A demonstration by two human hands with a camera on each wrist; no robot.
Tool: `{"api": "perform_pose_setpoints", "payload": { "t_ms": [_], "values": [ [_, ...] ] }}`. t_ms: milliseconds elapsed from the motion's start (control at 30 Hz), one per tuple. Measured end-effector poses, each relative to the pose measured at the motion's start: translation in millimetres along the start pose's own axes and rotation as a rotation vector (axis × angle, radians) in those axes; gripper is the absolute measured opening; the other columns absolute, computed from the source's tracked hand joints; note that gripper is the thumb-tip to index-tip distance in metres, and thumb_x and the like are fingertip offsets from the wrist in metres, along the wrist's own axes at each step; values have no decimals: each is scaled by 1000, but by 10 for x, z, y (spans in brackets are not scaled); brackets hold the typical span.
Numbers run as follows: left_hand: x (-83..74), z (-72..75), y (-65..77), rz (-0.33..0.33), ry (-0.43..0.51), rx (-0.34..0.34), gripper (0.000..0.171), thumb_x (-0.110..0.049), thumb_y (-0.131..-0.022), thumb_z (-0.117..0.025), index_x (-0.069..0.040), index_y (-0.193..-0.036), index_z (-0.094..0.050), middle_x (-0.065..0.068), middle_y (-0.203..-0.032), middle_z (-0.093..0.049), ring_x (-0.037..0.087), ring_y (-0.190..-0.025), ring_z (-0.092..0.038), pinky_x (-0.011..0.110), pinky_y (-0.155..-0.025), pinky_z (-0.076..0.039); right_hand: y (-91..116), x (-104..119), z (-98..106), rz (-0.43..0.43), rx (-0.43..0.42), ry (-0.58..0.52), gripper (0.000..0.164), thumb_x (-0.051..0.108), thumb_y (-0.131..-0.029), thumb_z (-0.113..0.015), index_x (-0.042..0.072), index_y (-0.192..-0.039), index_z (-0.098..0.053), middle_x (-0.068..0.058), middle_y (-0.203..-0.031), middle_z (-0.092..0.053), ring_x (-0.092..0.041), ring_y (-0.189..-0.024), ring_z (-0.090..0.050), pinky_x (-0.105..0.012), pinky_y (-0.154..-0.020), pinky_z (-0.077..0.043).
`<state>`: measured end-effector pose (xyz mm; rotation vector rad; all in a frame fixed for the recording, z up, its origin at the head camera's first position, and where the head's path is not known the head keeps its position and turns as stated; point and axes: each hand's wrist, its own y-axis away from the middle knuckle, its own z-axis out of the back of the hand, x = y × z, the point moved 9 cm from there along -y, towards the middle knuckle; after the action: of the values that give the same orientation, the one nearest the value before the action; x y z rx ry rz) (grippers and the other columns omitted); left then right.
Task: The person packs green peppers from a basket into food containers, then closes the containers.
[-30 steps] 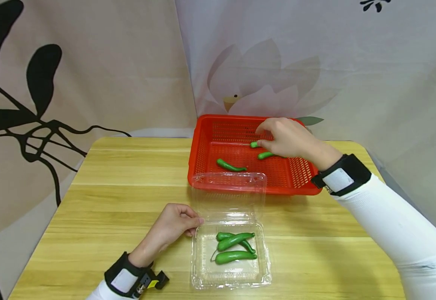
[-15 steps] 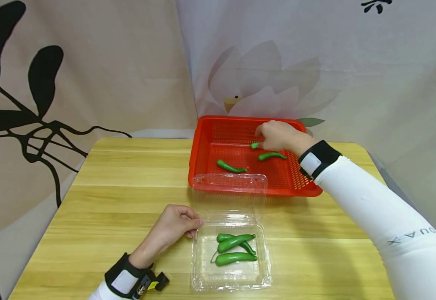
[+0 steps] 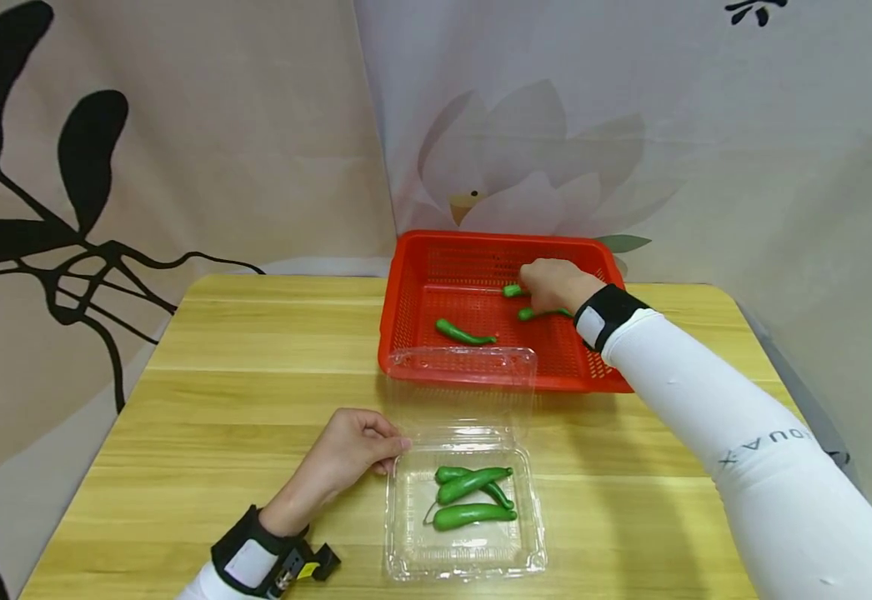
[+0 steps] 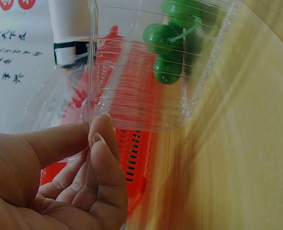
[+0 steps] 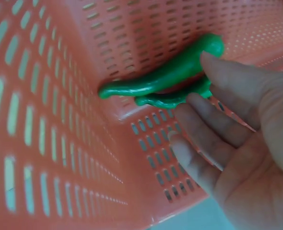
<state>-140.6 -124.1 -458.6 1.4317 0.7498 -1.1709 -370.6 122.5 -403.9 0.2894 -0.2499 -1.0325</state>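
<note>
In the head view, a clear plastic clamshell container (image 3: pixel 466 554) lies with its lid raised back, holding 3 green chili peppers (image 3: pixel 475 517). My left hand (image 3: pixel 357 446) pinches its left edge near the hinge; in the left wrist view, thumb and fingers meet on that edge. My right hand (image 3: pixel 552 283) is down in the red basket (image 3: pixel 436 250). One chili pepper (image 3: pixel 513 290) there is partly hidden by the hand. In the right wrist view, relaxed fingers and thumb (image 5: pixel 228 72) lie around the smaller chili pepper (image 5: pixel 168 99), with no firm grip visible. A larger chili pepper (image 5: pixel 165 72) lies alongside.
Another chili pepper (image 3: pixel 464 333) lies at the basket's left front. The raised clear lid (image 3: pixel 460 392) overlaps the basket's front rim in the head view. All stands on a wooden table (image 3: pixel 256 358) before a printed cloth backdrop (image 3: pixel 271 133).
My right hand has lowered into the basket, its wrist shifting left, over the back chili pepper. The left hand and the container have stayed in place.
</note>
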Motion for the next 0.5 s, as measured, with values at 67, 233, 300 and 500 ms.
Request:
{"api": "perform_pose_setpoints", "payload": {
  "t_ms": [67,233,300,500],
  "values": [
    [0,-4,4,-2,6,6,15,-2,-92,-79,10,-93,-70,16,-77,-72,14,-60,-63,26,-58,-58,-23,-21,-52,-8,12,30,23,19,-88,-86,7,-85,-68,-6,-76,-61,-26,-75,-53,-37,-71,-48],
    [-2,-5,5,-5,19,9,15,-1,-92,-78,11,-93,-70,15,-76,-71,14,-60,-63,25,-58,-57,-79,-57,-147,-20,19,71,17,14,-89,-85,6,-88,-70,-8,-78,-66,-27,-75,-55,-39,-75,-54],
    [-4,-6,6,-9,19,10,14,-1,-92,-78,11,-92,-70,14,-75,-71,14,-60,-62,25,-57,-57,-94,-60,-181,-17,20,74,16,12,-89,-85,6,-90,-71,-8,-79,-67,-27,-75,-55,-39,-77,-55],
    [-1,-3,9,-12,14,10,14,-1,-92,-78,10,-92,-70,14,-75,-71,14,-59,-62,25,-57,-57,-124,-45,-216,-1,16,77,19,9,-87,-85,4,-98,-69,-10,-84,-69,-28,-78,-56,-42,-83,-57]
  ]
}}
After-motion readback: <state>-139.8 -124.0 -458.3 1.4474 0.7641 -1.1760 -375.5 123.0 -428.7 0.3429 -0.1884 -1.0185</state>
